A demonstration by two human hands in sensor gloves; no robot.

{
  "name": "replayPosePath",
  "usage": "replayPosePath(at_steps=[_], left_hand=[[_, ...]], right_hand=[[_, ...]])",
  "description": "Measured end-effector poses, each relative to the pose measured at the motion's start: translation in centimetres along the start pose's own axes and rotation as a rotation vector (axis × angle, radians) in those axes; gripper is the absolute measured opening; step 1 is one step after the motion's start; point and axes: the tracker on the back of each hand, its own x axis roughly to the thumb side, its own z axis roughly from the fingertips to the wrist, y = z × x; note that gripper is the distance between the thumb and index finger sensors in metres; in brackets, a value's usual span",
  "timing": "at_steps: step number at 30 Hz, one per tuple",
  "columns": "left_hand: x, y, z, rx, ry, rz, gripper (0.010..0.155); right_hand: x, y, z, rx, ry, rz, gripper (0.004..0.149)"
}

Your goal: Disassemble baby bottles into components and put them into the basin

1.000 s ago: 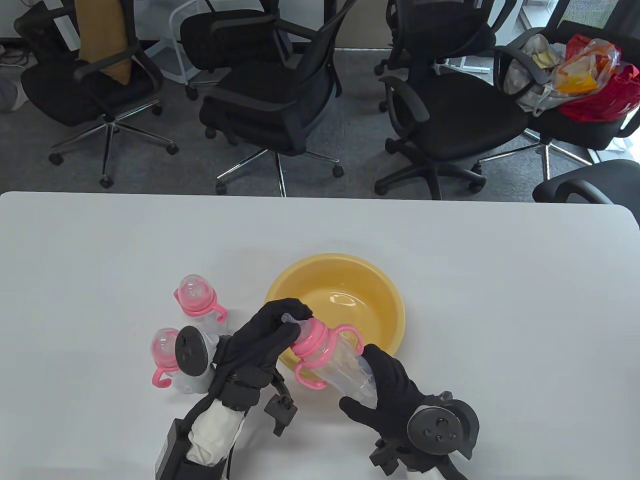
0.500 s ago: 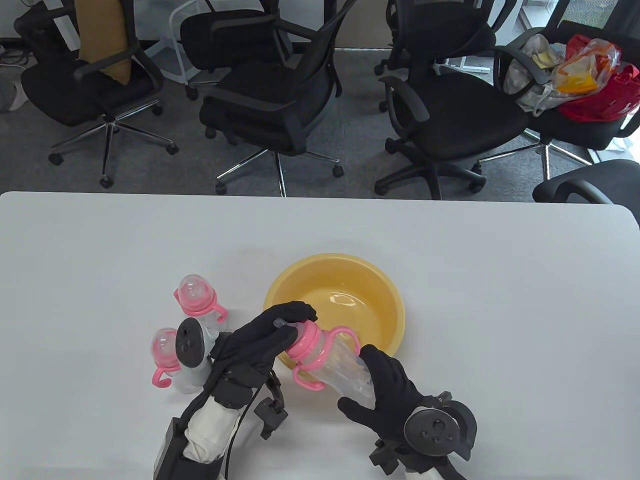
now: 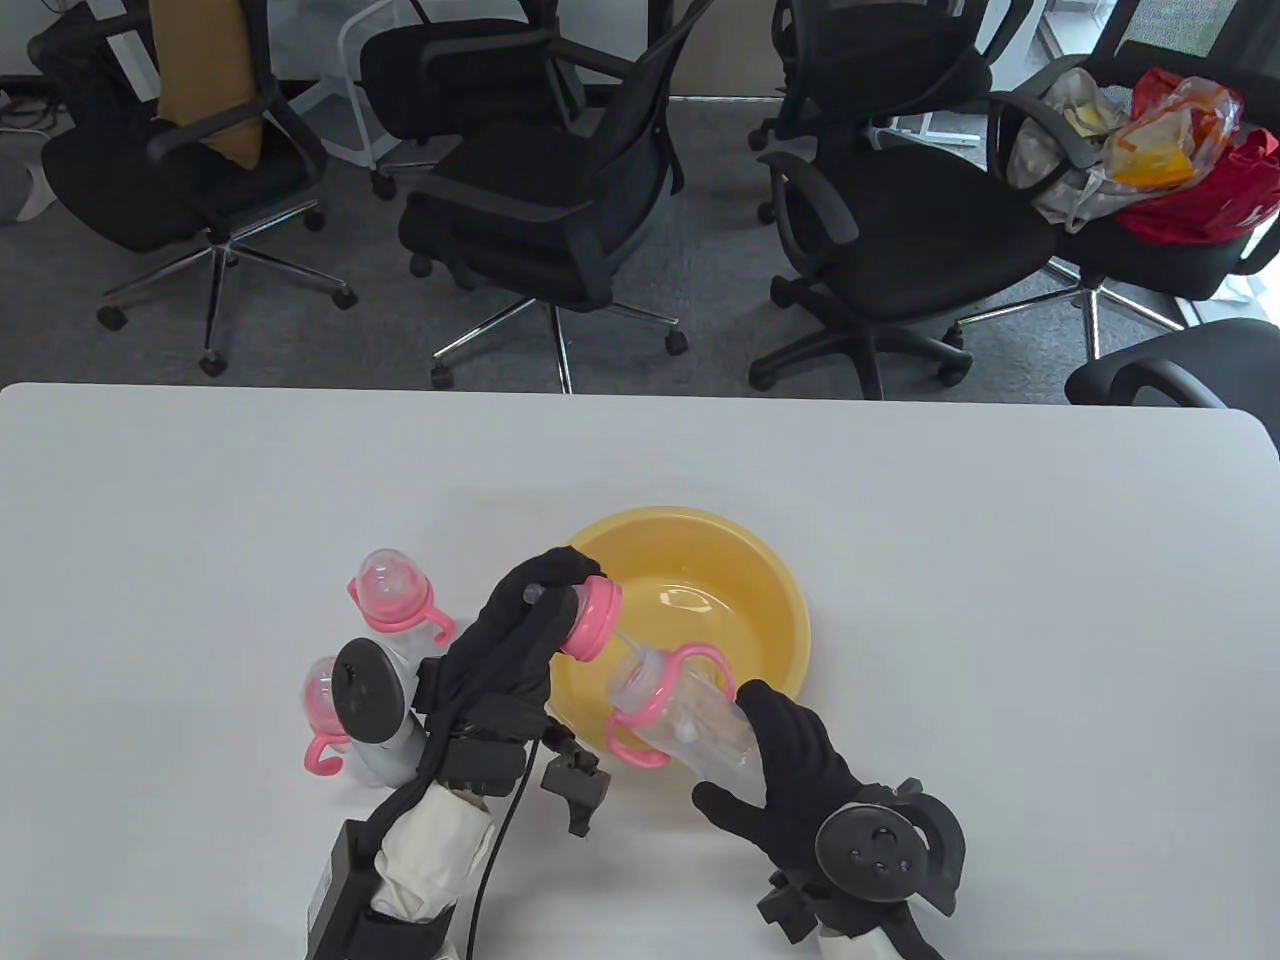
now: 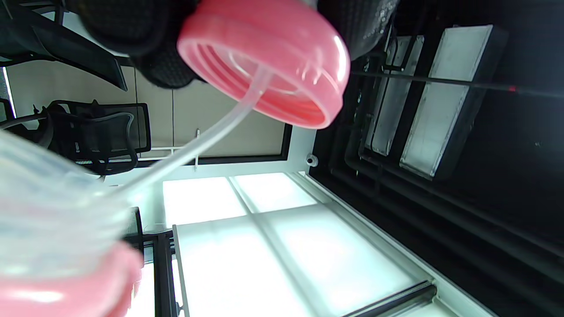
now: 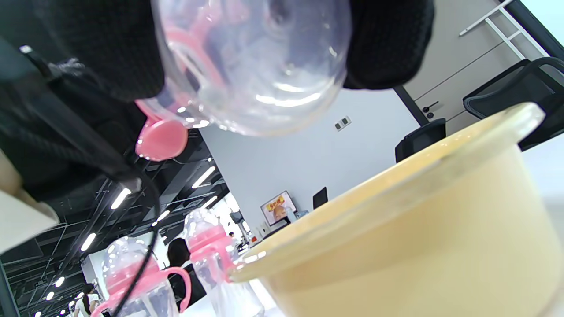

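My left hand [image 3: 520, 625] grips the pink screw collar [image 3: 592, 618], now off the bottle and held over the near-left rim of the yellow basin [image 3: 770, 570]. A clear straw tube [image 3: 630, 645] runs from the collar [image 4: 264, 61] down into the bottle's neck. My right hand [image 3: 790, 760] holds the clear bottle body [image 3: 690, 715] by its base [image 5: 260, 61], tilted, its pink handle ring [image 3: 665, 690] still on. A clear cap [image 3: 690, 600] lies inside the basin. Two whole bottles [image 3: 395, 595] [image 3: 335, 715] stand left of my left hand.
The basin [image 5: 396, 229] sits at the table's middle front. Several black office chairs [image 3: 560, 200] stand beyond the far table edge [image 3: 640, 388], one holding bags [image 3: 1150, 150]. White tabletop [image 3: 1000, 600] spreads to the right and behind the basin.
My left hand has pulled the pink collar up and left, away from the bottle, drawing out the straw. The bottle in my right hand has shifted slightly right.
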Motion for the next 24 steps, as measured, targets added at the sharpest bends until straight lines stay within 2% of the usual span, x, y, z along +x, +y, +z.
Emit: replayPosePath(at_steps=[5,9,16,24], left_hand=[[2.1,-0.1,-1.0,0.006,0.019,-0.064,0.053],[2.3,0.1,-1.5,0.022,0.048,-0.082,0.053],[0.0,0.6,-2.1,0.066,0.098,-0.101,0.053],[-3.1,0.5,-2.4,0.039,0.192,-0.189,0.053]], right_hand=[[-0.9,-0.4,0.0,0.015,0.049,-0.002,0.089],[-1.6,-0.8,-0.1,0.027,0.114,0.048,0.089],[-2.8,-1.1,0.0,0.030,0.220,0.140,0.088],[-3.8,-1.8,0.2,-0.033,0.260,0.069,0.088]])
